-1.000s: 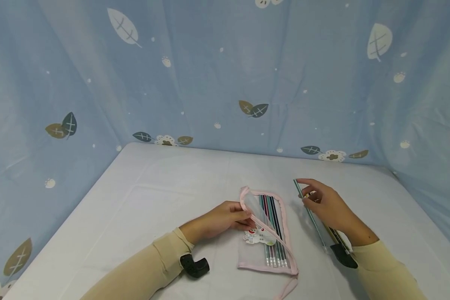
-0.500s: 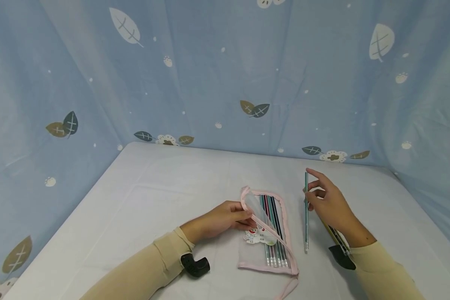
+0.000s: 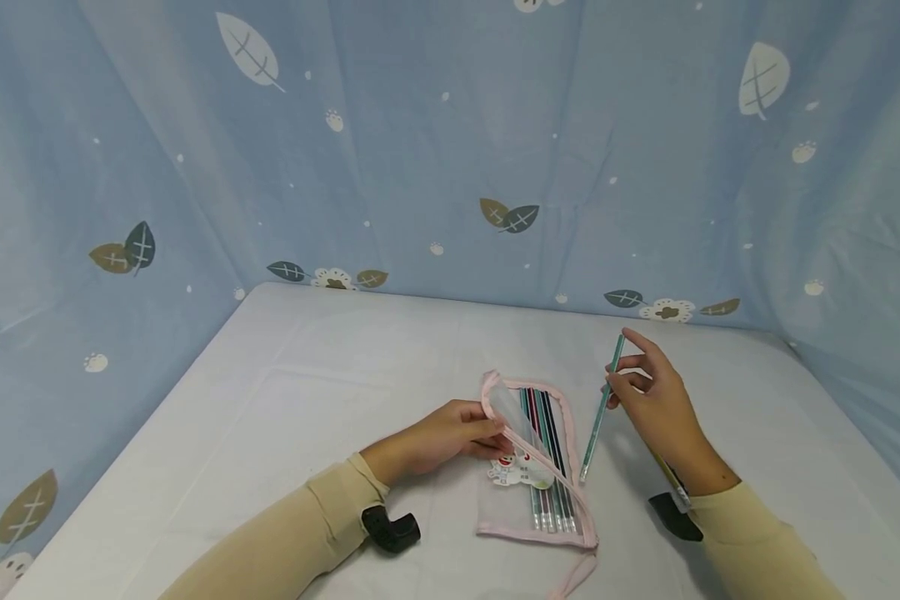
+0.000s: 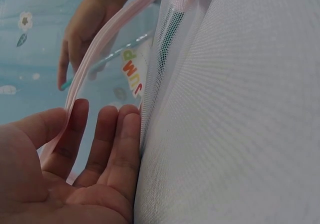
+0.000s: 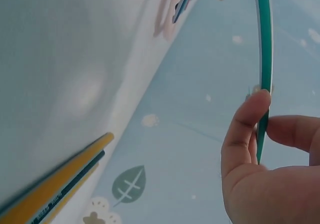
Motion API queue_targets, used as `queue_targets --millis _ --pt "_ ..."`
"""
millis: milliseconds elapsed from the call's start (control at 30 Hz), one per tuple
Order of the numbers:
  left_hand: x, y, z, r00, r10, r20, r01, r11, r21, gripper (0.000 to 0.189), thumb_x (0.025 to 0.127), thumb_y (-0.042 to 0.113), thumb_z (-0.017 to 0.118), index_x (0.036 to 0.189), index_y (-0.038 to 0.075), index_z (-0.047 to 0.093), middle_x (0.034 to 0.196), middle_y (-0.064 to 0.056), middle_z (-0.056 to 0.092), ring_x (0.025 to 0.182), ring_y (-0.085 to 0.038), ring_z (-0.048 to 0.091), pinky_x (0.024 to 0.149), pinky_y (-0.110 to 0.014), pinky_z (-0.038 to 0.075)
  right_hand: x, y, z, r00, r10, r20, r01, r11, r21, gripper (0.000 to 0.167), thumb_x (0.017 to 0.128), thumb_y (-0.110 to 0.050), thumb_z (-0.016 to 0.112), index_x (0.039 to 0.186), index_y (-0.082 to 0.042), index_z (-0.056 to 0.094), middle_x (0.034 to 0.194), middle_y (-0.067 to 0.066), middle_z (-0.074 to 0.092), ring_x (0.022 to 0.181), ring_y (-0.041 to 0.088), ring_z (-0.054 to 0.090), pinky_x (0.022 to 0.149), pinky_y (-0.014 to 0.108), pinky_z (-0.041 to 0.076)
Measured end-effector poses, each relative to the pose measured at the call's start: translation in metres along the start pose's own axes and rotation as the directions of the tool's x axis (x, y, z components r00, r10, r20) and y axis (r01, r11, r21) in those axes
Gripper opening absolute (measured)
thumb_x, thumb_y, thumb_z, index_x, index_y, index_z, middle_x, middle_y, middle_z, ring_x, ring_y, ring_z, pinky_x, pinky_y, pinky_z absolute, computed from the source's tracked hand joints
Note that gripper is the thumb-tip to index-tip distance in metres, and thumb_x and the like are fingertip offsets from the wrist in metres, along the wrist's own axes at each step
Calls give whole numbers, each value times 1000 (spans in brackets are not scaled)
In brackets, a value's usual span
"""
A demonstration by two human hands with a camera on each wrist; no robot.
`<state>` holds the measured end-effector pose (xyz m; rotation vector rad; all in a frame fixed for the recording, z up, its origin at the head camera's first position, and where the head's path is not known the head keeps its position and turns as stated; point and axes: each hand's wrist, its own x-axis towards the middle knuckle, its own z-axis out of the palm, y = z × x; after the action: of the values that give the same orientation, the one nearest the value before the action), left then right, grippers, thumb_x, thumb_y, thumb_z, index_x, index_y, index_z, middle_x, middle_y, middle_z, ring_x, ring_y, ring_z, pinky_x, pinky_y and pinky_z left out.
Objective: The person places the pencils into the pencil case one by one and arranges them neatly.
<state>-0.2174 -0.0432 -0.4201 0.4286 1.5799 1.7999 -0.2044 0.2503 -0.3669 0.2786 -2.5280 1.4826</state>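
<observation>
A see-through mesh pencil case point(image 3: 495, 517) with pink trim lies on the table in the head view, several pencils point(image 3: 547, 425) side by side inside it. My left hand point(image 3: 450, 437) pinches the pink zip edge point(image 4: 95, 47) between thumb and finger and lifts it, so the mouth gapes. Just right of the case, my right hand point(image 3: 656, 408) holds a teal pencil point(image 3: 598, 429) by thumb and fingers, index finger at its upper end. The pencil slants, its lower silvery end close to the case's right edge.
Partly hidden under the right wrist, several yellow and dark pencils point(image 5: 60, 189) lie on the white table point(image 3: 330, 375). Each wrist carries a black mount, the left one point(image 3: 390, 531) near the table. A blue leaf-print curtain point(image 3: 420, 150) stands behind.
The right hand has turned the teal pencil: its lower end has swung left toward the case, its upper end right and up. The left hand and case have stayed put.
</observation>
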Motion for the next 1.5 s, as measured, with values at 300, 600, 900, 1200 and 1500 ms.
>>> queue_targets --millis 300,600,900,1200,1500 --pt "-1 1 1 1000 14 4 -14 1000 2 29 104 11 53 117 -14 57 114 -32 67 101 -19 70 100 -41 57 -1 1 9 999 28 41 -30 998 52 67 101 -2 53 159 -12 21 114 20 54 77 5 67 66 25 63" --pt "-1 2 0 1000 18 11 -18 1000 2 29 104 12 52 118 -13 57 114 -32 67 102 -20 70 100 -41 57 -2 -2 12 996 45 72 -50 996 79 67 101 -4 53 159 -12 21 116 22 53 78 6 67 67 27 63" --pt "-1 1 -1 1000 5 13 -5 1000 -13 29 104 11 52 119 -14 57 113 -30 68 103 -20 70 101 -41 57 -4 -2 17 988 74 138 -83 995 56 69 100 -2 55 159 -11 22 115 25 55 79 7 68 68 28 63" --pt "-1 2 2 1000 9 1 -9 1000 -12 30 104 10 52 119 -15 57 113 -32 68 103 -20 70 100 -42 57 -5 -1 19 969 149 195 -164 984 62 70 99 -4 58 159 -13 22 120 27 54 78 11 67 70 30 63" --pt "-2 1 3 1000 13 -4 -13 1000 -14 30 104 10 53 119 -16 57 111 -31 69 101 -19 70 100 -42 58 -5 1 21 951 174 257 -194 979 55 75 97 -6 62 159 -14 21 118 24 53 78 13 68 70 32 63"
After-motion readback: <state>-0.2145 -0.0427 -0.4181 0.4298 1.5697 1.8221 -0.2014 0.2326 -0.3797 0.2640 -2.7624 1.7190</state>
